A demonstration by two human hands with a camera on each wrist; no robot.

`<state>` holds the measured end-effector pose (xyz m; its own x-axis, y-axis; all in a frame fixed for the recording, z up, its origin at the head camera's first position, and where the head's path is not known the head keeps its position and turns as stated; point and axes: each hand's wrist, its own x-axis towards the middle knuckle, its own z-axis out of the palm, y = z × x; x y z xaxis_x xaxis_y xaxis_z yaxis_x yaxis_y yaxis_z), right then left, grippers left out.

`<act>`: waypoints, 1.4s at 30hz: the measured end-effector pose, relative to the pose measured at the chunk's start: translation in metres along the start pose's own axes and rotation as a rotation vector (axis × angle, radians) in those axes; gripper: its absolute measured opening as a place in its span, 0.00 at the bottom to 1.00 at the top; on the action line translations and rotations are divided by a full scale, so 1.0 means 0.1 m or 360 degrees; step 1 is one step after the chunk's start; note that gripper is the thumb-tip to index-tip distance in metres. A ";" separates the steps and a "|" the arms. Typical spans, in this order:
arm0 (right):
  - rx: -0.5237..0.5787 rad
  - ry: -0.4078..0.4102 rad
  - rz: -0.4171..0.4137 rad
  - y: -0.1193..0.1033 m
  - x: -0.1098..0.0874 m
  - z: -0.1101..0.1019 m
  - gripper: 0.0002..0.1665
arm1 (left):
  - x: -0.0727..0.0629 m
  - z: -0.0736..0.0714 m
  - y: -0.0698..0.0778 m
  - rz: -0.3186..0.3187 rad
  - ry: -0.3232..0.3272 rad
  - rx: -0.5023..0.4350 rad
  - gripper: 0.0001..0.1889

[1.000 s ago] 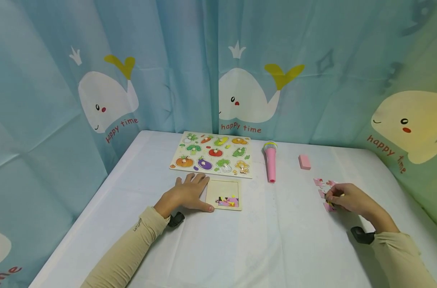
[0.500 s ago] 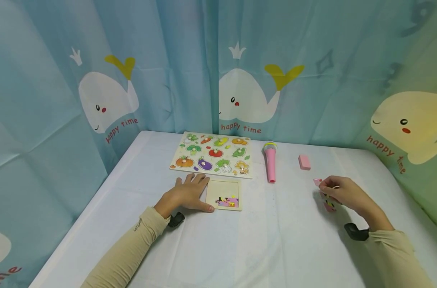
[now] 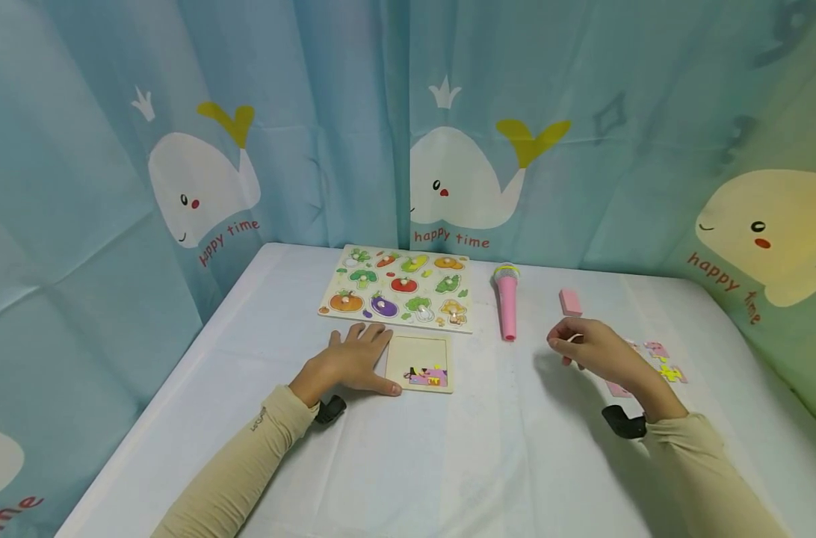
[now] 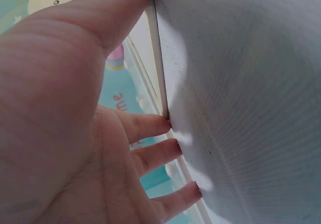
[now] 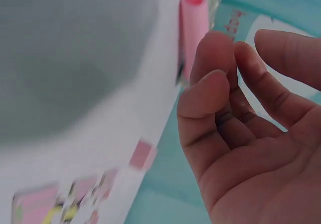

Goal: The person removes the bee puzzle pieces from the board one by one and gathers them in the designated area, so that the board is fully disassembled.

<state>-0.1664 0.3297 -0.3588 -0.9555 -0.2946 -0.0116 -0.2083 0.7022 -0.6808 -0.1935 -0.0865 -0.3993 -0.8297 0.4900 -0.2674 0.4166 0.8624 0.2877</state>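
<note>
My left hand [image 3: 354,362] lies with spread, straight fingers at the left edge of a small square wooden jigsaw tray [image 3: 418,351]. Colourful jigsaw pieces [image 3: 428,376] sit along the tray's lower right. In the left wrist view, fingertips [image 4: 173,146] touch the edges of flat boards. My right hand [image 3: 599,355] hovers over the table, between the toy microphone and several loose pink and yellow jigsaw pieces [image 3: 670,372]. Its thumb and forefinger tips [image 5: 205,93] are close together. No piece shows in the right hand; whether something small is hidden there, I cannot tell.
A vegetable puzzle board [image 3: 397,290] lies behind the tray. Right of it are a pink toy microphone [image 3: 507,306] and a small pink block [image 3: 571,302]. A blue whale-print curtain [image 3: 354,149] encloses the white-covered table [image 3: 462,463].
My right hand has lifted off the loose jigsaw pieces and moved left, leaving more of them visible. My left hand and the tray stay in place.
</note>
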 end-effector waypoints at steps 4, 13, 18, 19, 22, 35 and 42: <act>0.0040 -0.0035 -0.0045 -0.11 0.07 0.09 0.08 | -0.01 0.00 -0.01 0.0009 0.0012 0.0008 0.60; 0.0110 -0.0119 -0.0121 -0.38 0.26 0.32 0.08 | 0.00 0.00 0.02 -0.0013 0.0005 0.0057 0.59; 0.0145 -0.0165 -0.0170 -0.51 0.37 0.49 0.08 | 0.00 -0.01 0.02 -0.0007 0.0010 0.0057 0.59; 0.0148 -0.0175 -0.0179 -0.53 0.39 0.53 0.08 | 0.00 -0.01 0.02 -0.0008 0.0007 0.0059 0.59; 0.0170 -0.0207 -0.0202 -0.59 0.45 0.63 0.07 | -0.01 -0.01 0.01 -0.0007 0.0009 0.0062 0.59; 0.0222 -0.0361 -0.0351 -0.79 0.59 0.97 0.06 | 0.01 -0.02 0.02 -0.0005 0.0011 0.0073 0.58; 0.0193 -0.0428 -0.0407 -0.85 0.64 1.10 0.06 | 0.00 -0.02 0.03 -0.0017 0.0003 0.0070 0.59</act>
<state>-0.1872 0.1794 -0.3821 -0.7838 -0.6209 -0.0110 -0.3910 0.5071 -0.7681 -0.1930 -0.0847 -0.3963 -0.8347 0.4807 -0.2686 0.4238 0.8723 0.2438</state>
